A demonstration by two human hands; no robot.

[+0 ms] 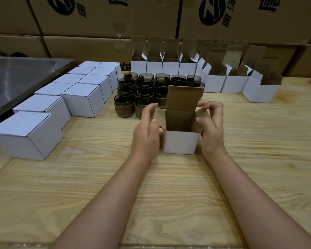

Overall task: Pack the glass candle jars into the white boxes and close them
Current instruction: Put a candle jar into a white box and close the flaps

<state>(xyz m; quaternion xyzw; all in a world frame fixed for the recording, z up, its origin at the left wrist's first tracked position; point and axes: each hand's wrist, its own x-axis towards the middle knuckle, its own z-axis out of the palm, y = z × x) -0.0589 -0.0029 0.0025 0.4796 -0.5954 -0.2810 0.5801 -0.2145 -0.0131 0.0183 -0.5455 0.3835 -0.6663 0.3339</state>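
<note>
The open white box [180, 141] stands upright on the wooden table [97, 186], about mid-table. Its tall rear lid flap rises straight up, and its 2 side flaps splay outward. The left hand [146, 133] grasps the left side flap between thumb and curled fingers. The right hand [211, 126] pinches the right side flap in the same way. The front wall hides the inside, so I cannot tell whether a jar sits within.

The glass candle jars [124, 105] cluster in tight rows just behind the box, the nearest almost touching the left flap. On the left, the closed white boxes [83, 101] run in 2 diagonal rows, edge to edge, alongside a dark metal sheet [16, 81]. The empty open boxes [154, 67] line the back and curve round to the right, well apart from the right hand. The widest stretch of uncovered wood lies between the held box and the table's near edge, crossed by the 2 forearms. A narrower lane lies to the right of the box.

The table is pale, strongly grained plank. The boxes are matte white outside and raw brown card inside, with crisp square corners. The jars are smoky dark glass, rounded, with brown lower bands. Large brown cartons [97, 24] with dark printed logos wall off the back.
</note>
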